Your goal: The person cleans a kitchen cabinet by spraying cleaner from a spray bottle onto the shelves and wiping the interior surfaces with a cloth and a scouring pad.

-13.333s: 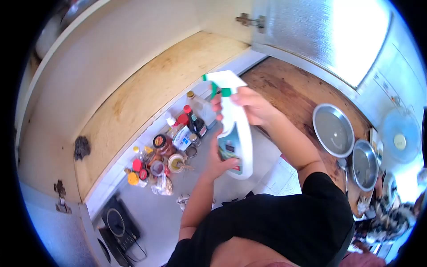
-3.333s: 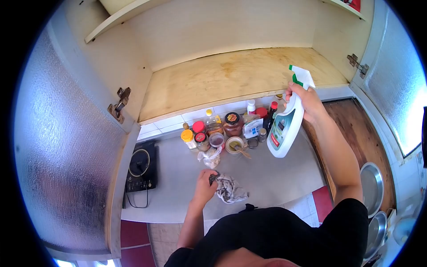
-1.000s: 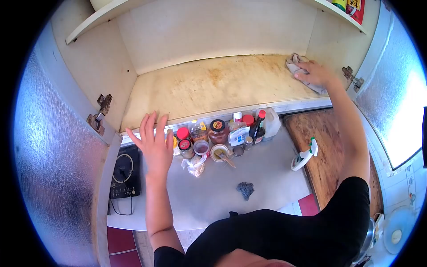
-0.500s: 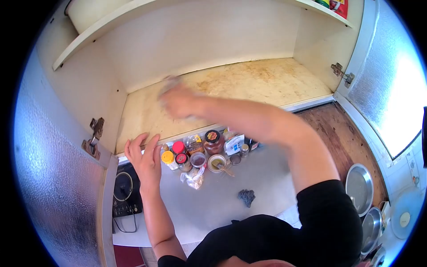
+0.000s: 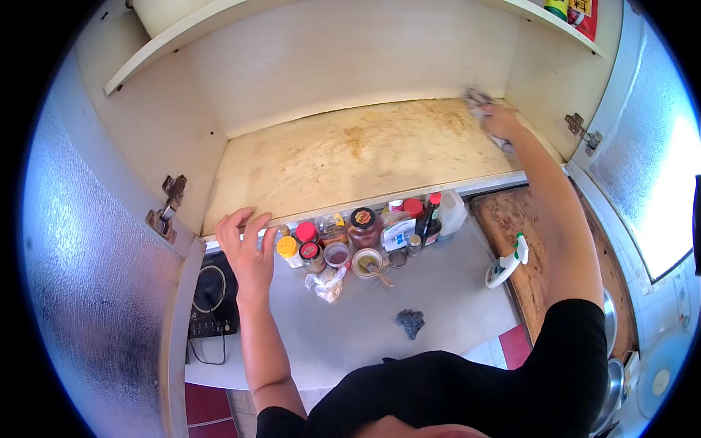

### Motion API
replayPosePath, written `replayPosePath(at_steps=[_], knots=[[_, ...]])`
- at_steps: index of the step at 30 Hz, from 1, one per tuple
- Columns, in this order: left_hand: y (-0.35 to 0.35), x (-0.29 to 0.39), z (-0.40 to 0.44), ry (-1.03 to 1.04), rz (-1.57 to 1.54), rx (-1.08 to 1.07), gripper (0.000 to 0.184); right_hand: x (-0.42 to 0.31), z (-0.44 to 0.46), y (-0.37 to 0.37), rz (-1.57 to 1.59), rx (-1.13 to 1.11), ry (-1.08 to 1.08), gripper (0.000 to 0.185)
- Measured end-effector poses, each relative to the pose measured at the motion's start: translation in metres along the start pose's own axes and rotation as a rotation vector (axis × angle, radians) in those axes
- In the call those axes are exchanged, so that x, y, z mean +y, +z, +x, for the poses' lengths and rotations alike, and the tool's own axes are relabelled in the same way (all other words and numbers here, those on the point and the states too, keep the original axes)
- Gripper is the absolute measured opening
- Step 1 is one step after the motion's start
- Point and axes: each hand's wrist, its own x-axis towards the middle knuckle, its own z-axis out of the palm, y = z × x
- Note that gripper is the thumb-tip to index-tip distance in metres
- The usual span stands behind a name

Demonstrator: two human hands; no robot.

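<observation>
Lettering on red packet (image 5: 583, 17), jar lid (image 5: 362, 217): illegible | right hand (image 5: 501, 122): clutching cloth (image 5: 476, 99) | left hand (image 5: 248, 244): spread, by cabinet edge (image 5: 380, 197)

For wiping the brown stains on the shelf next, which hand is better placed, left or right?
The right hand, I think: it holds the cloth at the right of the shelf, near some stains. The left hand, without cloth, is at its front edge.
</observation>
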Motion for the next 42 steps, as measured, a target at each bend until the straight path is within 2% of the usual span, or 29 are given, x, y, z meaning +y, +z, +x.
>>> replayPosePath(at_steps=[1, 4, 5, 7, 8, 9, 10, 11, 12, 13, 16, 18, 20, 21, 22, 23, 24, 25, 26, 28, 31, 33, 35, 37, 39, 40, 41, 42], knots=[[0.0, -0.001, -0.001, -0.003, -0.009, -0.001, 0.029, 0.006, -0.001, 0.004, -0.096, 0.065, 0.083, 0.04], [0.0, -0.002, -0.001, 0.02, 0.006, 0.012, 0.03, -0.029, 0.022, 0.014, -0.194, -0.224, 0.298, 0.04], [-0.001, -0.001, -0.001, 0.017, 0.007, 0.013, 0.03, -0.06, 0.025, 0.022, -0.128, -0.175, 0.242, 0.037], [-0.001, 0.002, 0.0, 0.017, 0.001, 0.012, 0.03, -0.15, 0.024, 0.016, -0.207, -0.244, -0.056, 0.034], [0.0, 0.003, 0.0, 0.017, 0.009, 0.01, 0.03, -0.202, 0.021, 0.016, -0.15, -0.236, -0.127, 0.033], [-0.001, 0.002, -0.001, 0.018, 0.018, 0.012, 0.03, -0.245, 0.015, 0.031, 0.061, 0.045, -0.352, 0.019], [-0.001, 0.002, -0.001, 0.02, 0.028, 0.015, 0.031, -0.295, 0.017, 0.037, 0.077, -0.054, -0.572, 0.02], [0.0, 0.002, -0.001, 0.017, 0.03, 0.014, 0.031, -0.34, 0.0, 0.029, 0.218, -0.032, -0.602, 0.023], [0.0, 0.002, -0.001, 0.013, 0.033, 0.013, 0.031, -0.378, -0.002, 0.03, 0.135, -0.09, -0.78, 0.028], [0.001, 0.002, -0.002, 0.007, 0.039, 0.01, 0.031, -0.384, -0.024, 0.002, 0.32, -0.092, -0.944, 0.032], [0.001, 0.003, -0.001, 0.002, 0.031, 0.012, 0.03, -0.376, -0.01, 0.016, 0.548, 0.028, -1.193, 0.041], [0.001, 0.002, -0.002, -0.005, 0.03, 0.009, 0.03, -0.325, 0.012, 0.016, 0.557, -0.17, -1.189, 0.048], [0.003, -0.001, -0.003, -0.015, 0.024, 0.013, 0.03, -0.236, 0.036, 0.034, 0.63, -0.048, -1.089, 0.049], [0.002, -0.001, -0.003, -0.007, 0.027, 0.009, 0.03, -0.183, 0.036, 0.023, 0.5, -0.078, -0.946, 0.047], [0.001, 0.0, -0.001, 0.0, 0.027, 0.007, 0.03, -0.133, 0.026, 0.011, 0.434, -0.11, -0.67, 0.048], [0.001, 0.001, -0.001, 0.006, 0.025, 0.006, 0.03, -0.079, 0.041, 0.026, 0.404, -0.115, -0.505, 0.046], [0.001, 0.001, 0.0, 0.013, 0.033, 0.011, 0.03, -0.041, 0.036, 0.016, 0.268, -0.065, -0.355, 0.041], [0.001, 0.002, 0.001, 0.025, 0.042, 0.015, 0.029, -0.018, 0.026, -0.01, 0.274, -0.037, -0.199, 0.036], [0.0, 0.001, 0.001, 0.038, 0.051, 0.014, 0.029, 0.01, 0.034, -0.013, 0.292, 0.133, -0.065, 0.033], [-0.001, 0.001, 0.002, 0.047, 0.037, 0.026, 0.03, 0.034, 0.052, -0.042, 0.718, 0.389, 0.304, 0.032], [0.002, 0.0, -0.002, 0.018, 0.027, 0.008, 0.031, 0.039, 0.094, -0.045, 0.496, 1.017, 0.157, 0.041], [0.003, -0.003, -0.001, 0.01, 0.028, 0.009, 0.032, 0.042, 0.144, -0.021, 0.412, 0.83, 0.283, 0.051], [0.0, -0.001, 0.0, 0.023, 0.028, 0.01, 0.032, 0.017, 0.165, -0.011, 0.359, 0.689, 0.416, 0.058], [-0.001, 0.002, 0.003, 0.021, 0.04, 0.01, 0.032, -0.048, 0.155, -0.007, 0.335, 0.597, 0.576, 0.061], [-0.002, -0.001, 0.003, 0.021, 0.036, 0.007, 0.032, -0.086, 0.158, 0.03, 0.106, 0.755, 0.275, 0.065], [-0.001, -0.003, 0.002, 0.025, 0.027, 0.008, 0.032, -0.122, 0.143, 0.027, 0.151, 0.701, 0.124, 0.067], [0.001, -0.003, 0.002, 0.03, 0.014, 0.009, 0.032, -0.15, 0.147, 0.045, -0.068, 0.903, -0.073, 0.066], [0.002, -0.004, 0.001, 0.029, 0.009, 0.012, 0.032, -0.188, 0.147, 0.053, -0.048, 0.904, -0.168, 0.062]])
